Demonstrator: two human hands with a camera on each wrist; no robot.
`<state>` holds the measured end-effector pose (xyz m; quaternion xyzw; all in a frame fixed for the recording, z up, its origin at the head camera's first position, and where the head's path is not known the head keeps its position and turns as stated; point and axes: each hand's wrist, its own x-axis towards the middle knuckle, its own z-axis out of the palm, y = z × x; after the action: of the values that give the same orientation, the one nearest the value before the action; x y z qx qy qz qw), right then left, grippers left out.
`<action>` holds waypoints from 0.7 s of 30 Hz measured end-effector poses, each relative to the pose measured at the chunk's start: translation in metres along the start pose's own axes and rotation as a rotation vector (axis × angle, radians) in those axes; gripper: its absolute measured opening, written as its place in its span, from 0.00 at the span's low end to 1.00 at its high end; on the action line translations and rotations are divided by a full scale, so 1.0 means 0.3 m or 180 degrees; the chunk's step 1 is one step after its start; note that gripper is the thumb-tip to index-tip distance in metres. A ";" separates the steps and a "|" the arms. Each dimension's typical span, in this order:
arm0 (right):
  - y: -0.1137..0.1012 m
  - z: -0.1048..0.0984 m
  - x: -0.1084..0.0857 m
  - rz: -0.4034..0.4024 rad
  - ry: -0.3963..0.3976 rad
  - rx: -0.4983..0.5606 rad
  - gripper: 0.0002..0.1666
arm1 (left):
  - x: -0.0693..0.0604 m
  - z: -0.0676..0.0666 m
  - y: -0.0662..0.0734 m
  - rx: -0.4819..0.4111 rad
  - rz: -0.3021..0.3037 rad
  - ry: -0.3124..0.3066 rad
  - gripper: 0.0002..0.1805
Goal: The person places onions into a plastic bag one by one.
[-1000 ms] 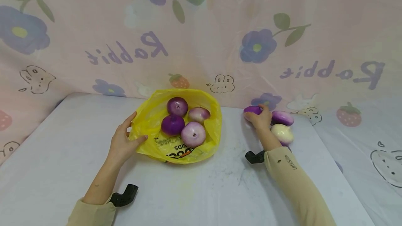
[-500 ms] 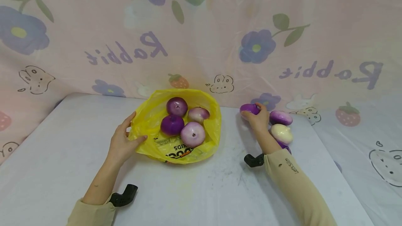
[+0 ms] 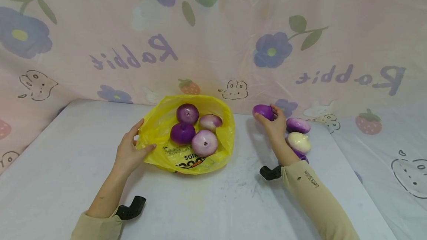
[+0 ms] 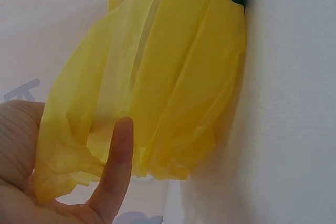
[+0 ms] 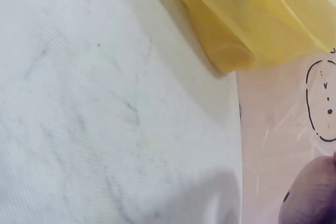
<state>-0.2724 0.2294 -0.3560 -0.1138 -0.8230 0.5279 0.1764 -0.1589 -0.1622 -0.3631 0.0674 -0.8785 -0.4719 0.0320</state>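
A yellow plastic bag (image 3: 228, 132) stands with its mouth wide, several purple onions inside, one of them a dark purple onion (image 3: 182, 133). My left hand (image 3: 130, 153) holds the bag's left rim between thumb and fingers; in the left wrist view the yellow film (image 4: 173, 77) passes between them. Right of the bag, my right hand (image 3: 276, 126) grips a purple onion (image 3: 263, 112) by thumb and fingers, just above the table. Only part of that onion (image 5: 310, 198) shows at the corner of the right wrist view.
Beside my right forearm lie a purple onion (image 3: 298, 125), a pale peeled-looking onion (image 3: 299, 142) and a partly hidden purple one (image 3: 301, 155). The white table (image 3: 207, 206) meets a patterned cloth backdrop (image 3: 213, 47) at its far edge.
My right hand has lifted the purple onion slightly and carried it a little left, away from the other loose onions. The left hand and bag have stayed put.
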 end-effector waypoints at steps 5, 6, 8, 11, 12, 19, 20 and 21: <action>-0.003 0.004 -0.007 -0.0123 0.0063 0.0135 0.41 | -0.001 0.001 0.000 0.0001 -0.0005 -0.0014 0.47; -0.004 0.004 -0.009 -0.0137 0.0075 0.0163 0.41 | -0.001 0.001 0.000 0.0000 -0.0010 -0.0019 0.47; -0.007 0.005 -0.012 -0.0157 0.0094 0.0202 0.41 | -0.001 0.001 -0.001 0.0004 -0.0019 -0.0031 0.47; -0.013 0.006 -0.019 -0.0217 0.0090 0.0262 0.41 | -0.002 0.000 0.000 0.0027 -0.0023 -0.0044 0.47; -0.013 0.007 -0.021 -0.0237 0.0083 0.0268 0.41 | -0.003 0.000 0.000 0.0033 -0.0023 -0.0047 0.47; -0.025 0.013 -0.031 -0.0485 -0.0016 0.0362 0.41 | 0.000 0.000 0.003 0.0069 -0.0014 -0.0050 0.47; -0.029 0.014 -0.032 -0.0521 -0.0042 0.0409 0.41 | 0.001 -0.001 0.003 0.0068 -0.0009 -0.0044 0.47; -0.032 0.014 -0.032 -0.0546 -0.0063 0.0436 0.41 | 0.002 -0.001 0.003 0.0065 -0.0001 -0.0037 0.47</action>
<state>-0.2653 0.2182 -0.3504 -0.0255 -0.7934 0.5669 0.2202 -0.1595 -0.1620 -0.3621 0.0651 -0.8834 -0.4633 0.0262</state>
